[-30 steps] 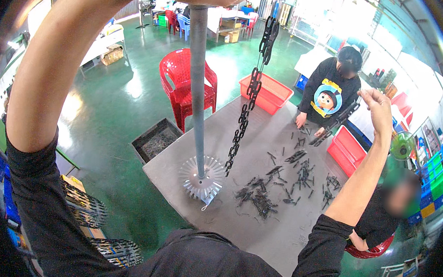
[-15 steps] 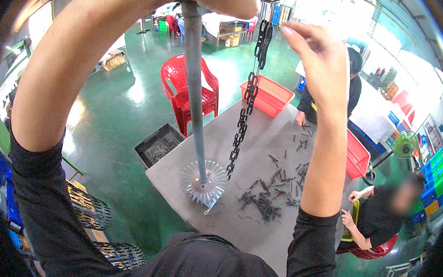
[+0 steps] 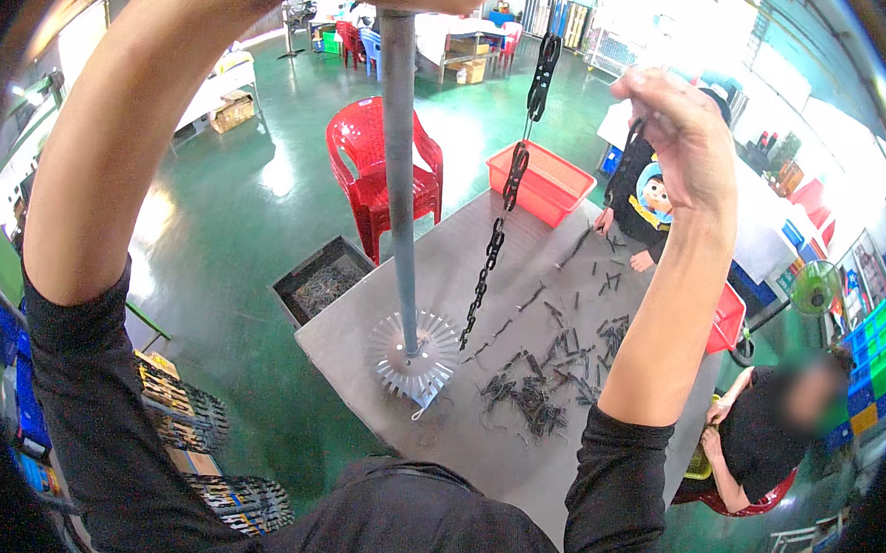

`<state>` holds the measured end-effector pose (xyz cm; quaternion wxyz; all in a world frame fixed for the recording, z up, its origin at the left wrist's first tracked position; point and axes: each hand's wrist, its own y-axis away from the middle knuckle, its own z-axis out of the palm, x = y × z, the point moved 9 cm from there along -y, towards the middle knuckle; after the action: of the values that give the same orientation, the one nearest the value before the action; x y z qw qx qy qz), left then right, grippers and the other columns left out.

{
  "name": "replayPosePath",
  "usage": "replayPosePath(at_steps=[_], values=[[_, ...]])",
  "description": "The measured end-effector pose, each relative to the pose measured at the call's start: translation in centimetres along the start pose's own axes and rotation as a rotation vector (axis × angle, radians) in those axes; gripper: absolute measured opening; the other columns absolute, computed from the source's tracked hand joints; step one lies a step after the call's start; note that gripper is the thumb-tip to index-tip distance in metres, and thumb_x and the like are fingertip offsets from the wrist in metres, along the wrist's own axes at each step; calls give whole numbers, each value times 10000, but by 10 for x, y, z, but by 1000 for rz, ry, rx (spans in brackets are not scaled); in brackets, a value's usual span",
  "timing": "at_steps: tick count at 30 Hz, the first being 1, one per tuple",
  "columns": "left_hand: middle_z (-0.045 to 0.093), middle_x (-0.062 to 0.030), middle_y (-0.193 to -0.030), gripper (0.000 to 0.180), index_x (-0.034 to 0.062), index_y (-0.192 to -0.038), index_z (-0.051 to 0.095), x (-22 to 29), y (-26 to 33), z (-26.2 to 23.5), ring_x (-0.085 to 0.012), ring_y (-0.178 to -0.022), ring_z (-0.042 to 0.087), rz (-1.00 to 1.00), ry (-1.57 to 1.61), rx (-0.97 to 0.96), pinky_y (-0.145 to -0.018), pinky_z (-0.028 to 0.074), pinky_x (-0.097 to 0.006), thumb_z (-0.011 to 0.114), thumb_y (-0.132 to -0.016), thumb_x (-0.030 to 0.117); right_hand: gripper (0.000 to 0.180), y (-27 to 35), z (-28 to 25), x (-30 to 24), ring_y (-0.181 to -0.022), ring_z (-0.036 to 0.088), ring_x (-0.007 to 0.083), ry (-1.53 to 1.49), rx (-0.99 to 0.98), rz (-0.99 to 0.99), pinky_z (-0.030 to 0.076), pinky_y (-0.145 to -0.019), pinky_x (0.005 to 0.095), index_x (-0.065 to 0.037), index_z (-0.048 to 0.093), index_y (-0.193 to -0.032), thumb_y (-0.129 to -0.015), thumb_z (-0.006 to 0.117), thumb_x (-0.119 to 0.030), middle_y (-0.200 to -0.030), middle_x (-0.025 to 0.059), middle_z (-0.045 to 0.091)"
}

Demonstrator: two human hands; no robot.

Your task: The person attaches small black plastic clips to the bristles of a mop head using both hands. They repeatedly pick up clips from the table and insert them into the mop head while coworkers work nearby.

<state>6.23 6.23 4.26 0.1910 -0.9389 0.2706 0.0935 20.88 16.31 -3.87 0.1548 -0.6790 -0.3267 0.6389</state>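
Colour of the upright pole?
The pole is plain grey; it shows best in the head view.

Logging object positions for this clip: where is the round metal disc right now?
In the head view, the round metal disc is left of centre, at the lower end of the grey pole, left of the scattered black pieces.

Bright light overexposes the view right of the red chair point(image 3: 383, 178), glare patches whiten the green floor point(image 3: 238, 266) around it, and fisheye distortion ends in black edges.
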Motion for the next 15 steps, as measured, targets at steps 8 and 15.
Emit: replayPosePath(at_steps=[8,15], values=[[675,-235,-887,362,-89,-1081,620,14,11,-15,-324,-806,665,185,75,123,-764,524,-390,526,-744,5,254,-8,24,-34,-765,525,81,305,283,-310,389,-734,219,-29,729,-982,-842,686,-237,-825,7,662],[629,-221,-704,224,-57,-810,655,19,0,-4,-326,-644,627,-211,-114,-164,-580,478,-412,570,-801,150,249,-9,28,-28,-873,595,111,285,313,-263,418,-835,244,-11,717,-980,-852,677,-220,-893,32,691]])
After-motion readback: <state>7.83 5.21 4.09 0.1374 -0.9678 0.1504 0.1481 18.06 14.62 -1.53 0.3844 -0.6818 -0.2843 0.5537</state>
